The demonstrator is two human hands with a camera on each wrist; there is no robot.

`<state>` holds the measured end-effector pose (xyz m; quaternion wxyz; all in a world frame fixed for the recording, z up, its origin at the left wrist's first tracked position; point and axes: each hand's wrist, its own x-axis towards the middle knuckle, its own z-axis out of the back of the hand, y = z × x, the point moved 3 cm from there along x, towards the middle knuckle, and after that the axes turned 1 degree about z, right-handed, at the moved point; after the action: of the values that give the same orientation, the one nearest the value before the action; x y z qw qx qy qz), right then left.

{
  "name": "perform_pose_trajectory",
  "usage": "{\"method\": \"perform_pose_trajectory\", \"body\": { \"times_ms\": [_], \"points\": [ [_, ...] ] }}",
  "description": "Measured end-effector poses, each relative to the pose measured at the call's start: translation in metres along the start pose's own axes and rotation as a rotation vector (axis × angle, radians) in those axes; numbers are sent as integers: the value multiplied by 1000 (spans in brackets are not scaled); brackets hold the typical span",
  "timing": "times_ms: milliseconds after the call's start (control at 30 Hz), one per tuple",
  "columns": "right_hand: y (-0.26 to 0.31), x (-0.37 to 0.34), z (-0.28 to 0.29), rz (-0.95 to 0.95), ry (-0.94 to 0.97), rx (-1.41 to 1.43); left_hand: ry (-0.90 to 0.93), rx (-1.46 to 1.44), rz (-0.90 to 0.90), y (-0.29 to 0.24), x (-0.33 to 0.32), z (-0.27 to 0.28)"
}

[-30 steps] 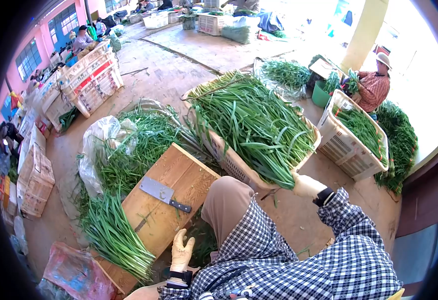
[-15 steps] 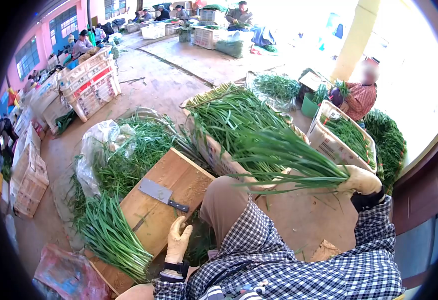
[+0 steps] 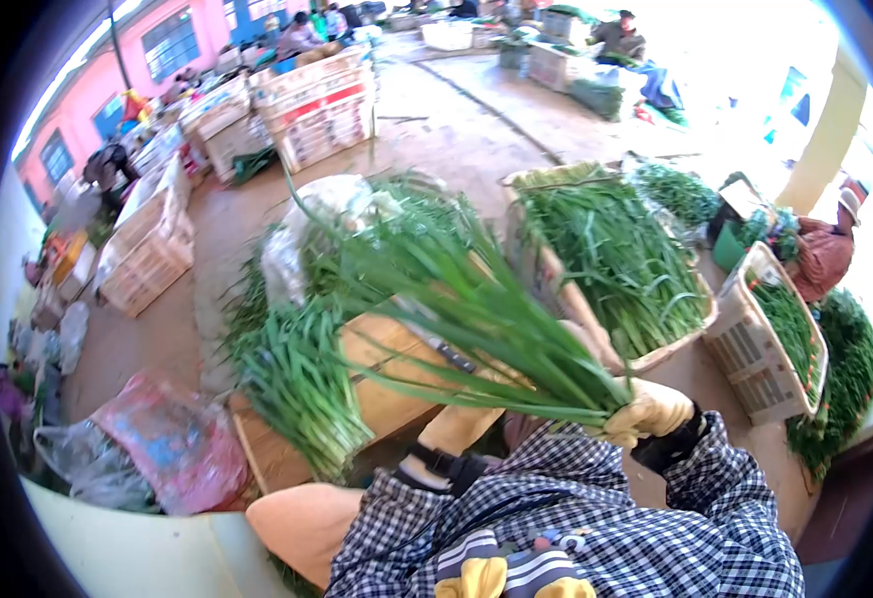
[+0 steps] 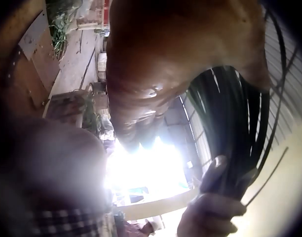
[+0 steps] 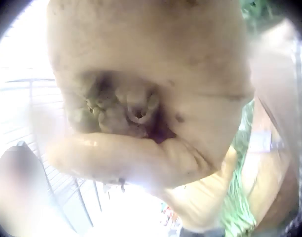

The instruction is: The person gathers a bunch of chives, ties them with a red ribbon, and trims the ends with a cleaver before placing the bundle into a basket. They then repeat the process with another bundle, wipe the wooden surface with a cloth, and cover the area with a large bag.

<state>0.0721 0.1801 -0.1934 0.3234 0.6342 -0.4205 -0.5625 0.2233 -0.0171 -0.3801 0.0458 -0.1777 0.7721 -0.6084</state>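
Observation:
My gloved right hand [image 3: 648, 411] grips a bunch of garlic chives [image 3: 531, 344] by the stem ends, over my lap. The long flat leaves fan out to the upper left, across the wooden board [image 3: 389, 351] and part of the knife [image 3: 453, 355]. Under the leaves reaches my gloved left hand [image 3: 461, 429], partly covered by them. In the left wrist view, leaves pass between the thumb and the long, loosely extended fingers of the left hand [image 4: 185, 54]. A pile of garlic chives [image 3: 302, 384] lies at the board's left end.
A large crate [image 3: 561, 294] of greens stands right of the board, with a smaller crate [image 3: 755, 364] beyond it. Behind the board lie a clear plastic bag [image 3: 282, 254] and loose greens. A pink plastic sheet [image 3: 172, 439] is at left. A person [image 3: 825, 249] sits at right.
My right hand has lifted the bunch out of the large crate and swung it left over my lap. My left hand has moved right, beneath the leaves. The head view has turned left.

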Motion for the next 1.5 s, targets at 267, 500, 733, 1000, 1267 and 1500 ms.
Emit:
{"method": "perform_pose_trajectory", "body": {
  "times_ms": [267, 500, 733, 1000, 1267, 1500],
  "points": [
    [-58, 113, -23, -69, 466, -293, -387, -798, -267, -127, -40, 57],
    [-7, 166, -22, 416, 170, -357, -709, -360, -312, -164, -38, 75],
    [40, 219, -72, 747, 66, -561, -720, 216, -275, -175, -4, 67],
    [-47, 344, -66, 703, 181, -709, -573, 581, -79, -99, -2, 113],
    [-93, 333, -89, 353, 28, -624, -1052, 30, -179, -145, -17, 87],
    [-101, 316, -113, 52, 27, -772, -1356, -62, -345, -183, -92, 87]
  ]
}}
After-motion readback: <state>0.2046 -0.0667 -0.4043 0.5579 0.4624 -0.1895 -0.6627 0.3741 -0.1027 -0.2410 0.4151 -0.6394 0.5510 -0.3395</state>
